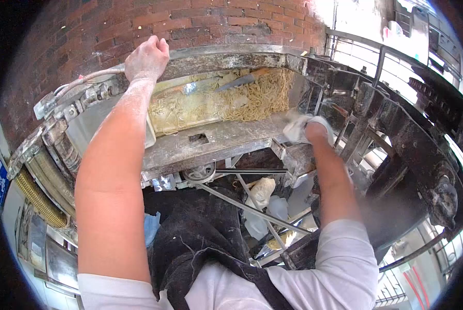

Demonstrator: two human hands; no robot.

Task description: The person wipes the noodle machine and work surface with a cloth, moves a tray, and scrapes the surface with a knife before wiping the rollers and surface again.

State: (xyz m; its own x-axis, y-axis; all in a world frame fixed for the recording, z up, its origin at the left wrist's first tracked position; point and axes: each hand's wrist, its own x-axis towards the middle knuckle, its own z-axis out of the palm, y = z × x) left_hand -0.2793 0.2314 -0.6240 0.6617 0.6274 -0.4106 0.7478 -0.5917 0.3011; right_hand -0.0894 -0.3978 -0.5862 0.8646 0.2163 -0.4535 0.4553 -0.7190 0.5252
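My left hand (pixel 147 58) is curled into a fist past the far left edge of the machine, and nothing shows sticking out of it. Its wrist is dusted white. At the right end of the machine, my right hand (pixel 317 130) is closed on a white cloth (pixel 296 129), which is partly blurred. Left of the cloth, pale yellow noodle strands (pixel 260 98) lie heaped in a long tray (pixel 200 124). A scraper-like blade with an orange-brown handle (pixel 260 74) rests among the strands at the back.
A worn, floury ledge (pixel 231 135) runs along the near side of the machine. Dark machine parts (pixel 397 121) stand at the right. Below are a belt (pixel 252 208) and several plastic bags (pixel 262 192). Ribbed hoses (pixel 40 194) hang at the left, and brickwork (pixel 216 23) lies beyond.
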